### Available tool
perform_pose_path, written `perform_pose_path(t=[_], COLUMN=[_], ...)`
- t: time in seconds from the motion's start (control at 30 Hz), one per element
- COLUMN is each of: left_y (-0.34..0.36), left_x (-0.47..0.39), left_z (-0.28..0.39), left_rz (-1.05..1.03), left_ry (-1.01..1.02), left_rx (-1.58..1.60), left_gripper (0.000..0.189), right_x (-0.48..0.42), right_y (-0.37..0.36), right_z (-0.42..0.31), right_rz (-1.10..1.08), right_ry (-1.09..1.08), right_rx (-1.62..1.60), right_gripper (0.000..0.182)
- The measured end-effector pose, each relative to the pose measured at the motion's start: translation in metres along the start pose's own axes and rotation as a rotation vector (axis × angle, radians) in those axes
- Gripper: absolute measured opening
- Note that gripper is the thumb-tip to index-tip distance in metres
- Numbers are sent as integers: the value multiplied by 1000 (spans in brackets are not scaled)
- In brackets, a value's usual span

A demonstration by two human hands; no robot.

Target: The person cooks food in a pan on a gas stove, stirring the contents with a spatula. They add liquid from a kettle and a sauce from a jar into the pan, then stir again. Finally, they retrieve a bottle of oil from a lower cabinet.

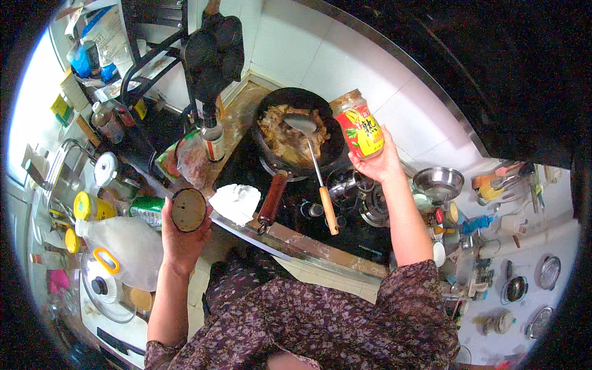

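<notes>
In my right hand point(377, 159) is a glass jar point(358, 125) with a red and yellow label, held tilted at the right of the wok, its mouth uncovered. My left hand point(185, 240) grips a round jar lid point(188, 209), its brownish inner side turned up. Between the hands, a black wok point(296, 95) sits on the stove and holds browned food point(284, 138). A spatula point(315, 159) with a wooden handle rests in it, blade on the food and handle over the stove's front.
A crumpled white tissue point(235, 203) lies beside the wok's handle point(274, 196). At the left are a large translucent plastic jug point(125, 249), a glass pot lid point(108, 289) and a yellow-lidded container point(92, 206). A metal bowl point(438, 184) stands at the right, and a bottle point(212, 141) behind the stove's left corner.
</notes>
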State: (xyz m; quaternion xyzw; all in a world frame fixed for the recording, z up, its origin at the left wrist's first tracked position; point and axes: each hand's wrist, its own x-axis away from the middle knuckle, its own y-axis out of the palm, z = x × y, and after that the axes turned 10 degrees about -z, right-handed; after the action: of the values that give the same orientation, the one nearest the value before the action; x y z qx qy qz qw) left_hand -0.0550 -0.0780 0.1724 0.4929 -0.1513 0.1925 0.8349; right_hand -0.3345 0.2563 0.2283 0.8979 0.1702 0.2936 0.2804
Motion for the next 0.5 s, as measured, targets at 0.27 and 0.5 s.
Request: perform_pose_path(t=[0.27, 0.5], left_y=[23, 78], left_x=[-26, -37], left_z=[-3, -11], left_rz=[-85, -361], left_ry=[193, 413], left_rx=[-473, -675], left_gripper=[68, 66], right_x=[23, 56], right_y=[-1, 28], right_z=[36, 72], right_rz=[-242, -436], right_ry=[45, -111], right_rx=[-211, -165], right_gripper=[84, 68])
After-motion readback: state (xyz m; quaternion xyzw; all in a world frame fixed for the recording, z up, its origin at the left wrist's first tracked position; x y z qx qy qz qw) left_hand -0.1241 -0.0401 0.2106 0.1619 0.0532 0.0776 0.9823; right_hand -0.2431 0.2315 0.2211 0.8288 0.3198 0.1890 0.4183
